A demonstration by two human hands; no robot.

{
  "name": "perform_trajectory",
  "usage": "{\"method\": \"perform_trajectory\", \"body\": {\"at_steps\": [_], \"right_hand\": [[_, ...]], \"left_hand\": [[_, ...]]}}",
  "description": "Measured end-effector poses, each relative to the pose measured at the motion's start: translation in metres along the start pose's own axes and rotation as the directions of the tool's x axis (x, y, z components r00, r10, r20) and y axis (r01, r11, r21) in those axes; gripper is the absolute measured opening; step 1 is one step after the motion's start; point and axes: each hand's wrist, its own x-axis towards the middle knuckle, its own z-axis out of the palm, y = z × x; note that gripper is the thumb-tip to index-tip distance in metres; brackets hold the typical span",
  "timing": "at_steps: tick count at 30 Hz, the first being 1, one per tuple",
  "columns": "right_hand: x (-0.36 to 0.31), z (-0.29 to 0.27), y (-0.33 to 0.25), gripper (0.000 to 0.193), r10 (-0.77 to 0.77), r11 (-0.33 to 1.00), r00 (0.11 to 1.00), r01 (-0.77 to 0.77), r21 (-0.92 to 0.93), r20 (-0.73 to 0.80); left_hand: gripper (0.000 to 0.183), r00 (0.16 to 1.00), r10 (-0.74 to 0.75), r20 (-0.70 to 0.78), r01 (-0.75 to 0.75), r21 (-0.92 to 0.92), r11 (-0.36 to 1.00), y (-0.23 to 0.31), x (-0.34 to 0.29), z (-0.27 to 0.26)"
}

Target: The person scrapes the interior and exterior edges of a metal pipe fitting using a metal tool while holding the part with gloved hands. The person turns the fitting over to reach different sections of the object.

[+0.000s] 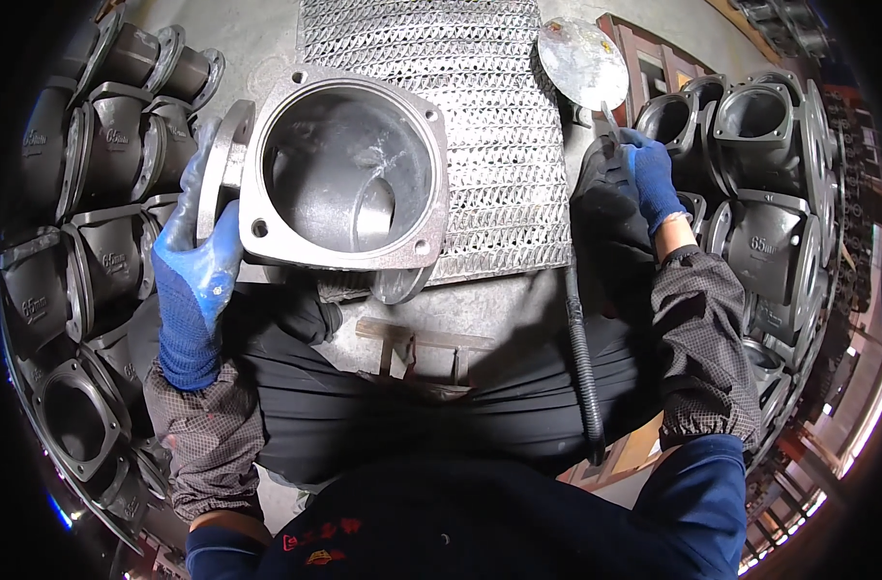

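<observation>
A large grey cast-metal valve body (310, 193) with a square bolt-hole flange sits on the ribbed metal mat (509, 155), its round opening facing up. My left hand (197, 271), in a blue glove, is closed around its left side flange, with the fingers behind and the thumb in front. My right hand (651, 179), also gloved in blue, holds a thin-bladed tool that looks like a putty knife (610, 118). Its blade tip is at the lower edge of a round metal plate (583, 63) with reddish and yellow smears. Most of the tool's handle is hidden in the glove.
Similar valve bodies are stacked at the left (107, 251) and the right (765, 237). A ribbed hose (581, 367) runs down beside my right leg. A small wooden frame (422, 338) stands on the floor between my legs.
</observation>
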Motion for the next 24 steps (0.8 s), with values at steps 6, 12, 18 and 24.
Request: {"method": "perform_trajectory", "body": {"at_steps": [6,12,18,24], "right_hand": [[-0.024,-0.003,-0.053,0.042,0.289,0.830,0.927,-0.367,0.421,0.238],[-0.013,-0.009,-0.031,0.036,-0.375,0.919,0.861,0.296,0.261,0.343],[-0.052,-0.007,-0.129,0.041,-0.156,0.820,0.891,-0.124,0.559,0.427],[-0.070,0.019,-0.195,0.031,-0.775,0.576,0.625,0.637,0.513,0.095]], "left_hand": [[0.049,0.999,-0.036,-0.005,0.037,0.049,0.998,-0.001,-0.001,-0.003],[0.042,0.999,0.038,-0.004,-0.038,-0.080,0.996,-0.012,0.003,-0.007],[0.033,0.997,0.038,-0.070,-0.042,-0.069,0.997,-0.019,-0.004,-0.012],[0.027,0.983,-0.161,-0.087,0.127,-0.308,0.943,-0.047,-0.020,-0.023]]}}
